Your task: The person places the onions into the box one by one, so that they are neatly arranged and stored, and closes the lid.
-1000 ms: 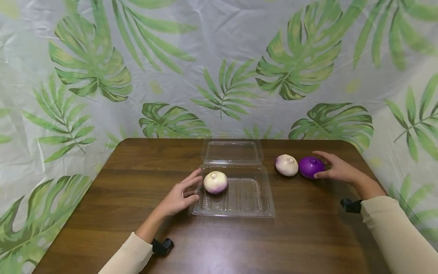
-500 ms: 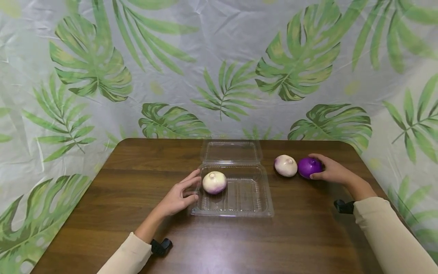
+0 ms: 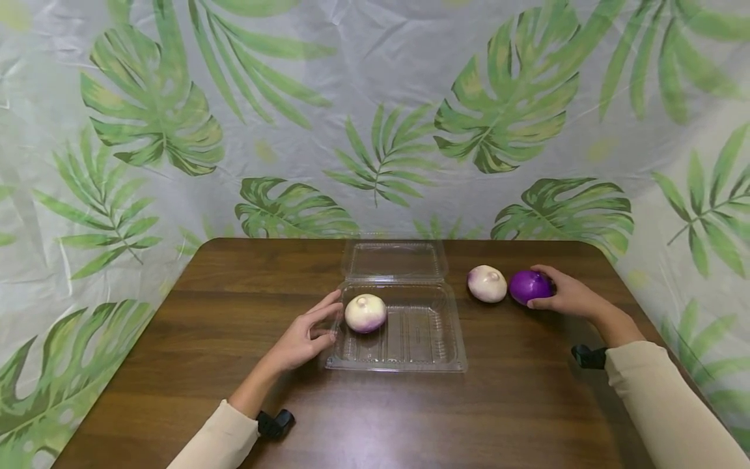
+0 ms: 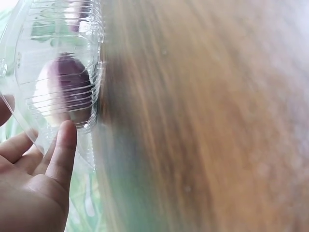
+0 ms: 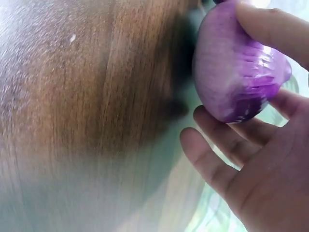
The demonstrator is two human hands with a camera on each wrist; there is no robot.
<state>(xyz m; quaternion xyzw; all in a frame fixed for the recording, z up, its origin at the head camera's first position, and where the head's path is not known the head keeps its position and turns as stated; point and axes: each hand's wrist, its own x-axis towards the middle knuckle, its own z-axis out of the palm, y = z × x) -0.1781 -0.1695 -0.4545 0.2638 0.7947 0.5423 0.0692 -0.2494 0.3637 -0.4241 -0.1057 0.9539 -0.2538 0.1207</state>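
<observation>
Purple onion (image 3: 525,287) is at the right of the table (image 3: 381,417), beside a paler onion (image 3: 487,284); the right hand (image 3: 571,298) grips it between thumb and fingers, probably because it is round. The left hand (image 3: 300,337), fingers apart, seemingly steadies the clear box (image 3: 418,339).

Soft, fairly even light fills the head view, with pale glare on the near middle of the table (image 3: 369,426) and small glints on the clear box (image 3: 398,367). Both wrist views blur the table; in the right one, the purple onion (image 5: 239,70) shines beside dark shadow.
</observation>
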